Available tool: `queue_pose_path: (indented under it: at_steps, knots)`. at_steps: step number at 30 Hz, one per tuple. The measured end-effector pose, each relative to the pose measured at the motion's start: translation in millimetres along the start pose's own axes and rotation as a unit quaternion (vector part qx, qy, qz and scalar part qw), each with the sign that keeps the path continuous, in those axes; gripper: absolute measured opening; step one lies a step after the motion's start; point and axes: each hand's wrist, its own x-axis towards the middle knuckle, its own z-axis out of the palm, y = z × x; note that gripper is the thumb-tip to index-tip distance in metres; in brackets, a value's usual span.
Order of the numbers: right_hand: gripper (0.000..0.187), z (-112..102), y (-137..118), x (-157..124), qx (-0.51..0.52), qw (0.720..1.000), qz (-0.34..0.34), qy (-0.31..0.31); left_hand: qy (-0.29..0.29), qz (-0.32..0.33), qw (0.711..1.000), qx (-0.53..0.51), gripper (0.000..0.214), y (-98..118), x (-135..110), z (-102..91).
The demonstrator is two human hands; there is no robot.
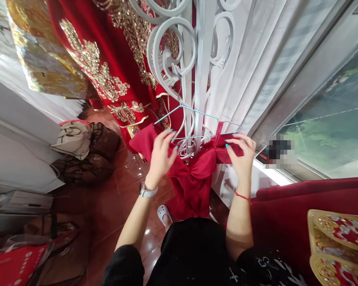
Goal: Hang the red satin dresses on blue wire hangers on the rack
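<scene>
A red dress [193,190] with a gathered bow-like front hangs in front of me on a thin light-blue hanger [201,113]. The hanger hooks onto a white scrolled metal stand [173,51]. On the left, my left hand [162,155] has its fingers curled at the dress's shoulder fabric, below the hanger's arm. My right hand [241,153] pinches the fabric at the other shoulder, beside a narrow strap [218,135] looped over the hanger. Part of the cloth under both hands is hidden.
Red garments with gold sequin work [92,63] hang behind at the left. Bags [74,139] stand on the tiled floor [131,178]. A window [331,111] with a sill and white curtains [250,59] is at the right. Gold-trimmed embroidered pieces [340,242] lie on red cloth [277,214].
</scene>
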Motion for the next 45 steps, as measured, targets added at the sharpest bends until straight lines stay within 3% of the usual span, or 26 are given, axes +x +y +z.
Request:
queue_pose_path:
  at_steps: [3, 6, 9, 12, 15, 18, 20, 22, 25, 27, 30, 32, 34, 36, 40, 45]
  knots:
    - [0.023, -27.0, 24.3, -2.9, -0.039, 0.995, 0.033, -0.084, -0.150, 0.059, 0.985, -0.064, 0.048, 29.7, 29.2, 41.3]
    - [0.019, -32.7, 35.4, -11.7, -0.026, 0.989, 0.049, -0.139, -0.232, 0.049, 0.967, -0.093, 0.041, 51.7, 56.9, 80.3]
    - [0.015, -38.3, 41.6, -11.9, -0.017, 0.992, 0.061, -0.113, -0.228, -0.036, 0.971, -0.070, 0.034, 67.8, 66.6, 102.9]
    - [0.012, -48.4, 37.1, 6.7, -0.021, 0.998, 0.045, -0.050, -0.205, -0.102, 0.971, -0.060, 0.029, 78.1, 62.5, 107.2]
    - [0.012, -49.1, 12.4, 37.6, -0.029, 0.998, -0.005, -0.059, -0.203, -0.120, 0.969, -0.074, 0.026, 80.6, 60.3, 102.4]
    - [0.017, -33.5, -21.3, 64.5, -0.041, 0.986, -0.059, -0.150, -0.213, -0.112, 0.964, -0.110, 0.019, 74.7, 66.8, 100.1]
    - [0.018, -18.9, -36.5, 72.5, -0.062, 0.973, -0.077, -0.210, -0.222, -0.097, 0.958, -0.154, 0.019, 68.4, 71.4, 101.8]
    - [0.021, -5.5, -41.6, 69.8, -0.068, 0.969, -0.074, -0.224, -0.196, -0.083, 0.955, -0.204, 0.022, 63.4, 69.5, 103.1]
    - [0.042, 12.5, -39.0, 48.2, -0.064, 0.987, -0.052, -0.141, -0.056, -0.061, 0.955, -0.286, 0.025, 60.9, 46.1, 95.1]
    - [0.048, 27.5, -38.8, 29.4, -0.086, 0.993, -0.033, -0.069, 0.053, -0.048, 0.948, -0.309, 0.025, 59.0, 20.9, 79.7]
    - [0.048, 55.7, -43.2, 11.7, -0.135, 0.991, 0.006, -0.017, 0.183, -0.060, 0.956, -0.220, 0.020, 44.0, -8.4, 45.6]
    - [0.046, 72.6, -44.3, 12.4, -0.163, 0.986, 0.033, 0.008, 0.254, -0.089, 0.956, -0.117, 0.021, 23.6, -11.5, 22.3]
    - [0.045, 82.8, -40.5, 21.5, -0.182, 0.982, 0.043, 0.024, 0.257, -0.133, 0.957, -0.026, 0.042, -0.9, -2.3, 3.9]
    - [0.042, 85.1, -32.3, 33.4, -0.194, 0.980, 0.038, 0.023, 0.202, -0.170, 0.964, 0.035, 0.058, -23.5, 11.1, -7.0]
    - [0.044, 72.5, -15.9, 46.9, -0.204, 0.979, 0.014, -0.009, 0.108, -0.185, 0.973, 0.083, 0.045, -49.1, 21.5, -11.9]
    - [0.047, 57.7, -14.6, 45.8, -0.240, 0.970, -0.015, -0.031, 0.115, -0.151, 0.974, 0.123, 0.046, -55.0, 13.0, -12.3]
